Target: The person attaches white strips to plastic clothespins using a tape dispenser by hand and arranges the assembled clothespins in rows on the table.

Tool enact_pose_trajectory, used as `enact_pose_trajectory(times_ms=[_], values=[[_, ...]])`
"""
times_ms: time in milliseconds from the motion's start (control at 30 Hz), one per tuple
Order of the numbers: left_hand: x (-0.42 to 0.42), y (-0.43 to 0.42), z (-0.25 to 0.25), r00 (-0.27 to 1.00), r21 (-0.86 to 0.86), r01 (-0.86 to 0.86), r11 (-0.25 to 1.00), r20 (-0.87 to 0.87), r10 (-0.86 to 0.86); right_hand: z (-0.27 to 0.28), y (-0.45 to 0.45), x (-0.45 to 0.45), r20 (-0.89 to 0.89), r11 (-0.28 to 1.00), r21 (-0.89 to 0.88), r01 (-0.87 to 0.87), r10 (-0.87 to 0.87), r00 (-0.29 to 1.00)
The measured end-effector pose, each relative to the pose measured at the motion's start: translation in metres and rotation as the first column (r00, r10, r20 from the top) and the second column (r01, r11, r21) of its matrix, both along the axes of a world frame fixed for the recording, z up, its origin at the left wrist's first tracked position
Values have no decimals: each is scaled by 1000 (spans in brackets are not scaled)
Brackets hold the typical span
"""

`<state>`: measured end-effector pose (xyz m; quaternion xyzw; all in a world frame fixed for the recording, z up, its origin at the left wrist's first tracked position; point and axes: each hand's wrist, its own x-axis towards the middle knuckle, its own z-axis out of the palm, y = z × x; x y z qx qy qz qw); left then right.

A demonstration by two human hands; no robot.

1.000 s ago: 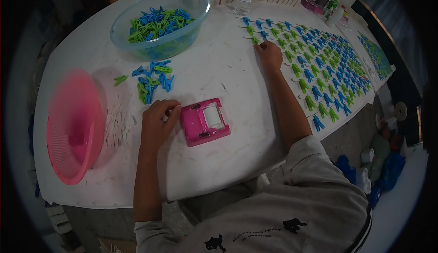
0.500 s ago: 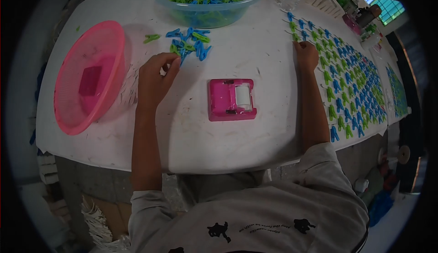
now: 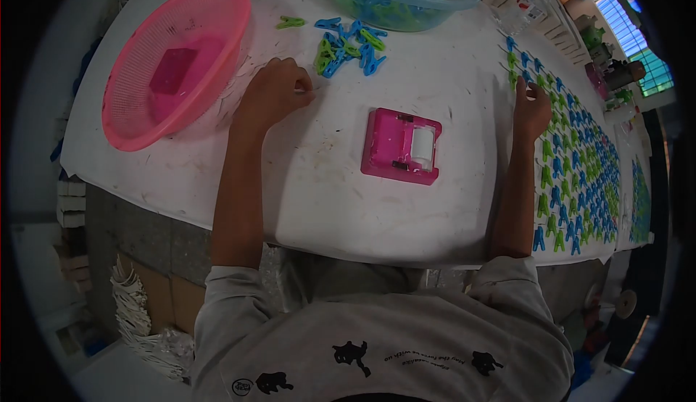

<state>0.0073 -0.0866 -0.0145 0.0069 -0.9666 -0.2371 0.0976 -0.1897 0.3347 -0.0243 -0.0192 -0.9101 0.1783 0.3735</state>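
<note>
My left hand [image 3: 275, 96] is closed in a pinch over the white table, just in front of a small pile of blue and green plastic clothespins [image 3: 349, 48]. A gap separates its fingertips from the pile, and anything between them is too small to make out. At the left edge of the laid-out rows of clothespins [image 3: 569, 163], my right hand [image 3: 533, 112] has thumb and forefinger curled together beside a green clothespin. What that pinch holds, if anything, cannot be made out. Between my hands sits a pink tape dispenser [image 3: 384, 148] with a white roll [image 3: 422, 147].
A pink basket [image 3: 235, 47] leans at the left, with a dark pink block inside. One green clothespin [image 3: 291, 22] lies apart from the pile. Behind it stands a translucent blue basin [image 3: 395, 12] full of clothespins. A clear plastic bottle [image 3: 520, 16] is at the back right.
The head view has shifted, moving the table's things rightward in the picture. My left hand has drawn back from the pile toward me. My right hand stays by the same row edge.
</note>
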Motion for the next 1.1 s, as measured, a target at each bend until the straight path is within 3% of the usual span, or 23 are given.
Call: enact_pose_trajectory(times_ms=[33, 100, 167, 200, 267, 300, 367, 400, 467, 567, 667, 867, 1100], values=[[1, 3, 3, 999, 32, 36, 999, -16, -36, 15, -12, 16, 2, 1000, -1, 7, -7, 1000], [0, 11, 8, 996, 70, 83, 994, -30, -81, 41, -42, 56, -91, 893, -289, -345, 333, 938], [-3, 23, 13, 994, 249, 109, 962, -5, -111, 39, -63, 88, -98, 739, -396, -545, 556, 825], [-2, 33, 20, 993, 257, 113, 960, -4, -116, 44, -73, 108, -13, 729, -370, -576, 616, 788], [3, 59, 33, 974, 454, 224, 862, -110, -195, 53, -91, 133, 27, 577, -319, -751, 798, 602], [4, 70, 31, 974, 461, 228, 858, -102, -204, 53, -96, 138, 38, 587, -323, -742, 792, 609], [6, 89, 26, 889, 322, 414, 852, -346, -301, 51, -103, 140, -3, 406, -228, -885, 909, 417], [6, 95, 23, 889, 330, 417, 847, -341, -305, 46, -102, 139, 5, 413, -232, -881, 906, 424], [4, 104, 17, 758, 176, 535, 826, -533, -377, 36, -100, 135, 31, 274, -142, -951, 962, 272], [3, 114, 15, 667, 144, 561, 815, -661, -343, 39, -98, 142, 90, 278, -287, -917, 960, 264], [8, 122, 18, 738, 220, 476, 852, -627, -250, 42, -94, 142, 163, 307, -375, -875, 951, 264], [4, 126, 11, 726, 199, 477, 856, -638, -256, 37, -93, 141, 181, 315, -495, -810, 949, 259], [-1, 125, 4, 675, 160, 517, 841, -681, -285, 37, -94, 141, 245, 358, -436, -826, 930, 274]])
